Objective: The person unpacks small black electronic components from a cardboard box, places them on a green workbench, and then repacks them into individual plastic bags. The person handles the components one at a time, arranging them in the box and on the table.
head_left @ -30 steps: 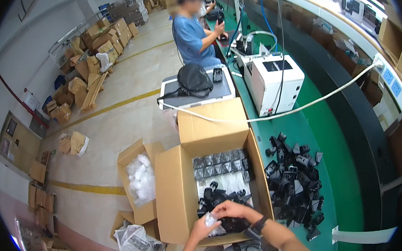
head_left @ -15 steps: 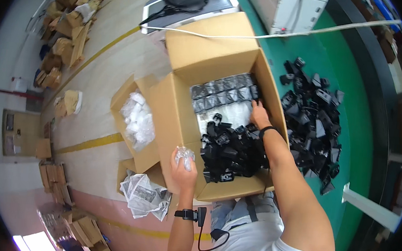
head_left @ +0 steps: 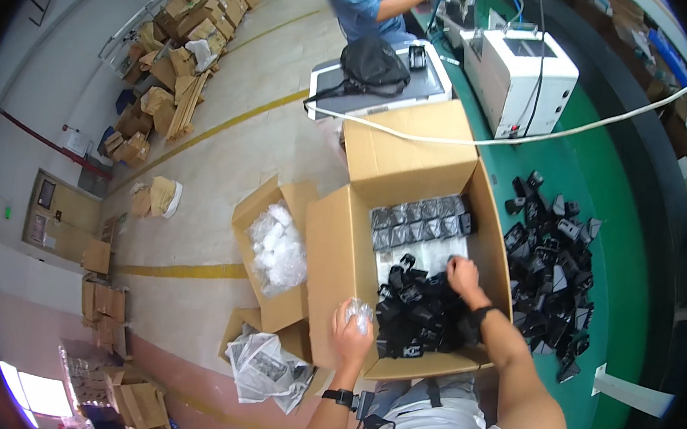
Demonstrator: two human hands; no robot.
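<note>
A large open cardboard box (head_left: 324, 254) stands in front of me. At its far end, two rows of black pieces in clear plastic bags (head_left: 420, 224) lie side by side on a pale sheet (head_left: 442, 256). Loose black plastic parts (head_left: 425, 311) are heaped in the near half. My right hand (head_left: 462, 276) is inside the box, above the heap's far right edge, its fingers curled; whatever they hold, if anything, is hidden. At the box's near left edge, my left hand (head_left: 352, 336) grips a crumpled clear plastic bag (head_left: 360, 314).
Black and grey parts (head_left: 551, 273) are piled on the green surface at right. Left of the box stand a carton of clear plastic wrap (head_left: 279, 250) and one with crumpled newspaper (head_left: 265, 367). A white machine (head_left: 519, 79), a black bag (head_left: 375, 66) and another person (head_left: 370, 8) are farther off.
My right hand has drawn back from the right end of the bagged rows toward the loose heap. My left hand keeps the plastic bag. The view has shifted, bringing another person in.
</note>
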